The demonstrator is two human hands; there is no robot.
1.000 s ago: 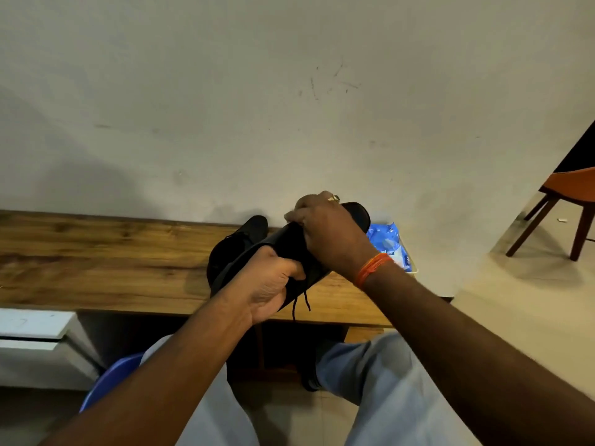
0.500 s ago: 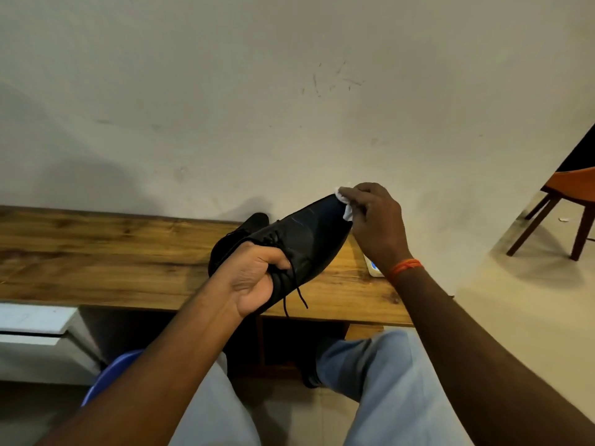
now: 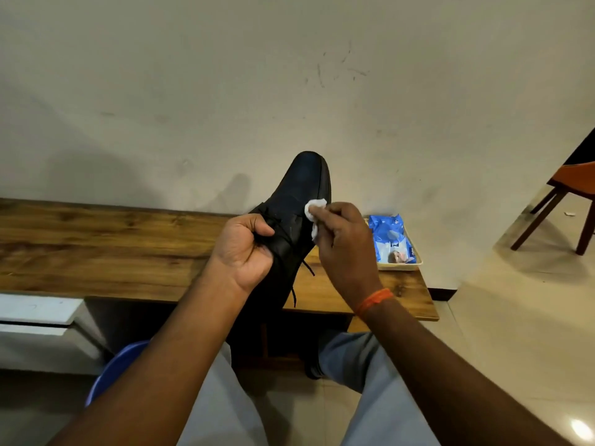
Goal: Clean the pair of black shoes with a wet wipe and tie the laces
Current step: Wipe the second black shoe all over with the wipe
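Note:
A black lace-up shoe point(image 3: 301, 194) is held up over the wooden bench point(image 3: 112, 249), toe pointing away and up toward the wall. My left hand point(image 3: 246, 252) grips it at the laced opening, fingers curled round its edge. My right hand point(image 3: 344, 249) pinches a crumpled white wet wipe point(image 3: 315, 210) against the shoe's right side near the laces. Loose black lace ends point(image 3: 304, 275) hang below the shoe. The second shoe is hidden behind the held one and my hands.
A blue pack of wet wipes point(image 3: 391, 239) lies in a shallow cream tray point(image 3: 401, 267) at the bench's right end. A pale wall stands right behind the bench. An orange chair point(image 3: 570, 201) is at the far right, and a blue stool edge point(image 3: 112, 371) lies under my left arm.
The shoe has turned from lying sideways to pointing toe-up toward the wall. My right hand has brought the wipe from the toe back to the side near the laces, uncovering the wipes pack.

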